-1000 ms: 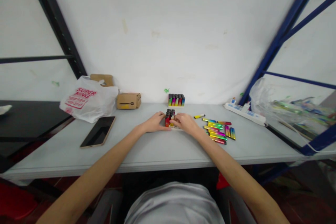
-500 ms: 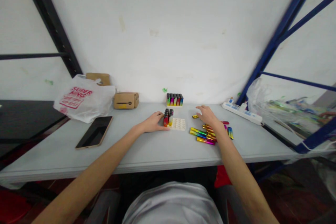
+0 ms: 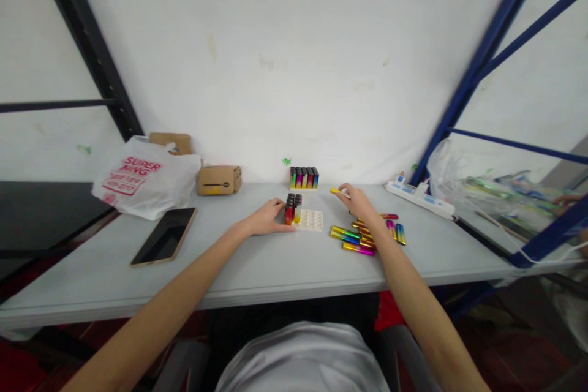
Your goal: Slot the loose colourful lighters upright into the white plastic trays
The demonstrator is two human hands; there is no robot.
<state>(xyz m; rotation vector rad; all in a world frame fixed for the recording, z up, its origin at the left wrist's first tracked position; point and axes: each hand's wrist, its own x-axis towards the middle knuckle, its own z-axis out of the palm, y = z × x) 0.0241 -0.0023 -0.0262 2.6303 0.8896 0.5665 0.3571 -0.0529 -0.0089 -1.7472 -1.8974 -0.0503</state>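
My left hand (image 3: 267, 218) is around the left end of a white tray (image 3: 314, 220) with rows of round holes, thumb at its near corner and fingers by the lighters. Several lighters with black tops stand upright in that end, a red one (image 3: 288, 215) and a yellow one (image 3: 297, 214) nearest me. To the right, my right hand (image 3: 358, 202) pinches a yellow lighter (image 3: 339, 192) by one end, tilted and raised off the table. Below that hand and its forearm lies a loose pile of shiny multicoloured lighters (image 3: 345, 234), partly covered by the arm.
Against the wall stands a full block of upright lighters (image 3: 304, 178). A cardboard box (image 3: 219, 180), a white plastic bag (image 3: 147, 177) and a dark tablet (image 3: 164, 236) are on the left. At the right are a power strip (image 3: 420, 199) and a blue frame post (image 3: 478, 73).
My right hand has picked up the yellow lighter that lay on the table and lifted it slightly. My left hand stays at the tray. The view has shifted a little.
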